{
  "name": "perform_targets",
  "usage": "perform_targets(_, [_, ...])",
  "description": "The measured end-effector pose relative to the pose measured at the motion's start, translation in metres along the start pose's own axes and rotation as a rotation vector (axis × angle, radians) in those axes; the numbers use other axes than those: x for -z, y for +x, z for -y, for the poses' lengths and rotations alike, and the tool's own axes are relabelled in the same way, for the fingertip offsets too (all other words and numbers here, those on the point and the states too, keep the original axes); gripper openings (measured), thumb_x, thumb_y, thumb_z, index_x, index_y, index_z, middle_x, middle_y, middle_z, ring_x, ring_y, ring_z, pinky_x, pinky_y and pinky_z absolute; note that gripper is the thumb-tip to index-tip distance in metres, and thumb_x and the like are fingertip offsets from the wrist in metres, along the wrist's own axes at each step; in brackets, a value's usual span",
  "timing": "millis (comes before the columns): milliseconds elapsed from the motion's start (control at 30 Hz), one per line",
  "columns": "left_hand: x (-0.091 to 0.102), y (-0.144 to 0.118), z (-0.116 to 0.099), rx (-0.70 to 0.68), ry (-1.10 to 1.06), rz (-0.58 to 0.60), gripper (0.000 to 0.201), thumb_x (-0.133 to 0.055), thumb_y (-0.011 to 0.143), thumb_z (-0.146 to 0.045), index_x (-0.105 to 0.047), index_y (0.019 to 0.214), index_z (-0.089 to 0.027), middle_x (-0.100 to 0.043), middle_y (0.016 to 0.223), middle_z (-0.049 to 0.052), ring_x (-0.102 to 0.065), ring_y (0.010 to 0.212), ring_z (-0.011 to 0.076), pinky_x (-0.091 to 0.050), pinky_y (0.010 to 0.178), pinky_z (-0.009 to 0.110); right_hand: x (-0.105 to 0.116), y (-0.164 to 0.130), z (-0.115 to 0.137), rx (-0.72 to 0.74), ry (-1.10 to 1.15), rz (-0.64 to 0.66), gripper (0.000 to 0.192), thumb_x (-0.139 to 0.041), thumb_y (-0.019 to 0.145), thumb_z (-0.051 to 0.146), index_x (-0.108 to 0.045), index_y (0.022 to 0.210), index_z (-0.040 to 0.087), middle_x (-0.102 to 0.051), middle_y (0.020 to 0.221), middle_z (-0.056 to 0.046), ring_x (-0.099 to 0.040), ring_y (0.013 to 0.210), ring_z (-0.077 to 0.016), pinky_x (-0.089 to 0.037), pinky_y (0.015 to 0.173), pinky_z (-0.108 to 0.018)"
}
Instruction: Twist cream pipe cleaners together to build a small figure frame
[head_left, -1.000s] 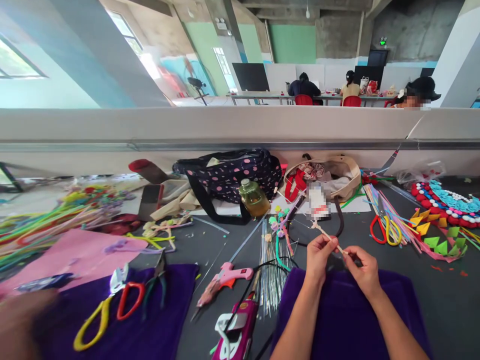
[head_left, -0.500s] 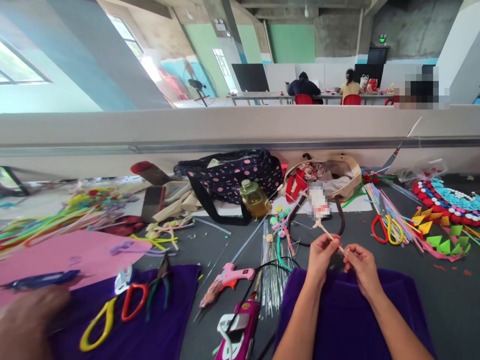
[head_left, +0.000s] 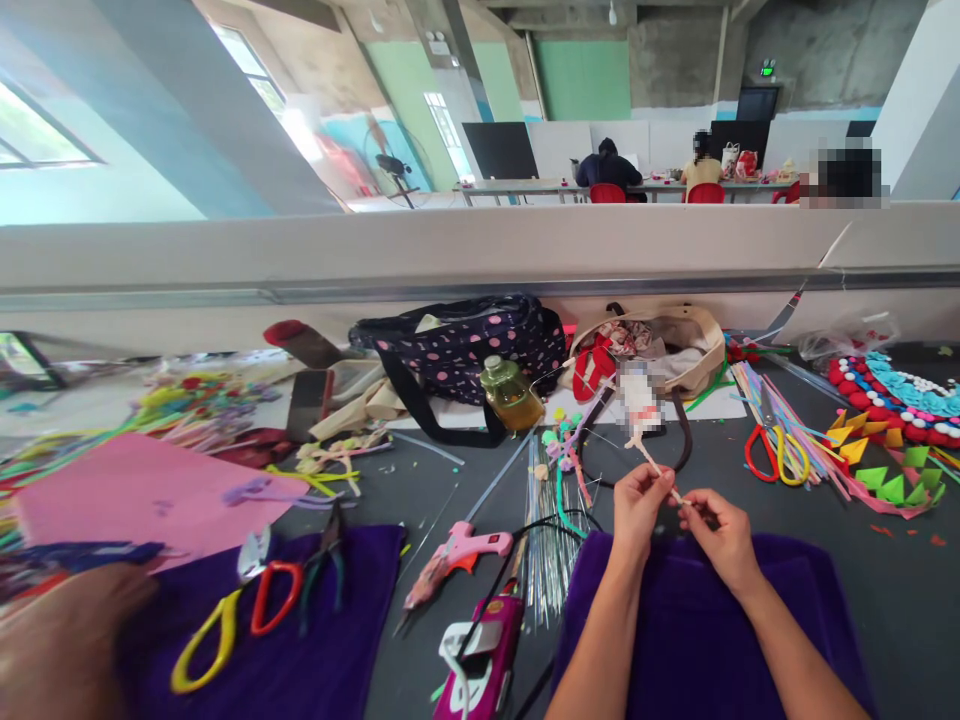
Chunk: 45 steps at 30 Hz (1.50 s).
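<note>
Presently, the glue gun (head_left: 456, 556) lies left of the purple cloth (head_left: 705, 640). Above the cloth, the left hand (head_left: 636, 503) and right hand (head_left: 721, 533) both pinch a thin stick (head_left: 654, 468), which slants up-left. Scissors (head_left: 776, 455) lie well right.

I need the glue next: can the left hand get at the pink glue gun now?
Probably not yet: the left hand and right hand both pinch a thin pale stick. The path to the pink glue gun looks free.
</note>
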<state>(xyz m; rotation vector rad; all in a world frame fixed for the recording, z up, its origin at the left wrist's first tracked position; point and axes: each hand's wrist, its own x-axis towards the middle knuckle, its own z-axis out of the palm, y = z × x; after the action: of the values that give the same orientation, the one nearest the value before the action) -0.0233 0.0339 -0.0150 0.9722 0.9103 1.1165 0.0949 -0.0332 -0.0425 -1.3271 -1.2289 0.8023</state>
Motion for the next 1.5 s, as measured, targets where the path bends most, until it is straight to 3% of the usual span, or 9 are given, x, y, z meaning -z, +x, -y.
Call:
perform_targets(133, [0.0,0.0,0.0,-0.004,0.022,-0.003,0.031,-0.076,0.063,-0.039,-0.063,0.07,-0.012,-0.057,0.055,-0.001,-0.049,0.044,0.0078,-0.037,0.045,0.019,-0.002,0.0,0.005,-0.005,-0.007,-0.019,0.02,-0.059,0.082,0.039,-0.066,0.083,0.021,-0.069,0.073,-0.004,-0.066,0.061,-0.0169,-0.053,0.061,-0.027])
perform_targets(333, [0.001,-0.001,-0.005,0.021,0.025,0.086,0.033,-0.074,0.066,-0.041,-0.066,0.079,-0.012,-0.06,0.061,0.001,-0.052,0.051,0.0089,-0.04,0.052,0.02,-0.007,0.006,0.01,-0.338,0.449,-0.021,0.031,-0.072,0.069,0.045,-0.062,0.075,0.016,-0.063,0.058,0.0,-0.055,0.044,-0.0115,-0.048,0.046,-0.023])
perform_targets(467, [0.002,-0.002,-0.008,0.029,0.034,0.162,0.031,-0.075,0.066,-0.037,-0.068,0.083,-0.012,-0.065,0.07,0.004,-0.056,0.062,0.0117,-0.043,0.061,0.022,-0.006,0.008,0.008,-0.451,0.625,0.018,0.031,-0.075,0.066,0.043,-0.061,0.072,0.016,-0.061,0.056,0.002,-0.052,0.042,-0.009,-0.046,0.045,-0.021])
perform_targets(600, [0.003,-0.002,-0.007,0.021,0.041,0.105,0.029,-0.077,0.062,-0.036,-0.068,0.075,-0.012,-0.064,0.065,0.003,-0.057,0.06,0.0127,-0.043,0.059,0.023,-0.006,0.007,0.009,-0.37,0.522,0.007,0.031,-0.074,0.068,0.045,-0.063,0.075,0.016,-0.064,0.058,0.001,-0.055,0.044,-0.0104,-0.048,0.046,-0.022])
perform_targets(933, [-0.001,-0.003,-0.004,0.015,0.014,0.037,0.027,-0.077,0.061,-0.036,-0.064,0.067,-0.013,-0.059,0.057,-0.001,-0.051,0.051,0.0093,-0.041,0.054,0.021,0.001,-0.003,0.009,0.094,-0.121,-0.06,0.017,-0.06,0.081,0.037,-0.069,0.079,0.022,-0.069,0.07,-0.003,-0.065,0.062,-0.0169,-0.052,0.064,-0.028])
perform_targets(1033, [-0.003,-0.004,-0.006,0.008,0.014,0.045,0.026,-0.077,0.062,-0.035,-0.064,0.069,-0.013,-0.059,0.059,-0.001,-0.052,0.053,0.0093,-0.041,0.056,0.021,-0.001,-0.001,0.009,-0.028,-0.002,-0.082,0.018,-0.062,0.079,0.038,-0.067,0.079,0.02,-0.068,0.066,-0.002,-0.063,0.056,-0.0157,-0.05,0.057,-0.026])
perform_targets(1267, [0.001,-0.004,-0.011,0.023,0.046,0.164,0.032,-0.074,0.067,-0.036,-0.068,0.089,-0.013,-0.065,0.072,0.003,-0.056,0.066,0.0126,-0.043,0.064,0.023,-0.007,0.007,0.009,-0.428,0.591,0.0,0.029,-0.074,0.068,0.042,-0.062,0.072,0.016,-0.061,0.054,0.002,-0.052,0.04,-0.0093,-0.045,0.043,-0.021])
perform_targets(1367, [0.003,-0.004,-0.011,0.008,0.042,0.15,0.027,-0.075,0.065,-0.033,-0.068,0.082,-0.013,-0.063,0.07,0.003,-0.056,0.066,0.0122,-0.042,0.063,0.022,-0.007,0.006,0.01,-0.455,0.626,0.015,0.03,-0.075,0.066,0.042,-0.062,0.071,0.015,-0.061,0.054,0.001,-0.053,0.041,-0.0094,-0.045,0.043,-0.021])
perform_targets(1500, [0.003,-0.003,-0.01,-0.003,0.035,0.095,0.026,-0.076,0.063,-0.034,-0.067,0.073,-0.012,-0.061,0.064,0.002,-0.054,0.06,0.0113,-0.042,0.059,0.022,-0.007,0.004,0.009,-0.334,0.453,-0.015,0.03,-0.071,0.071,0.045,-0.063,0.076,0.016,-0.064,0.059,-0.001,-0.058,0.046,-0.0125,-0.049,0.049,-0.024])
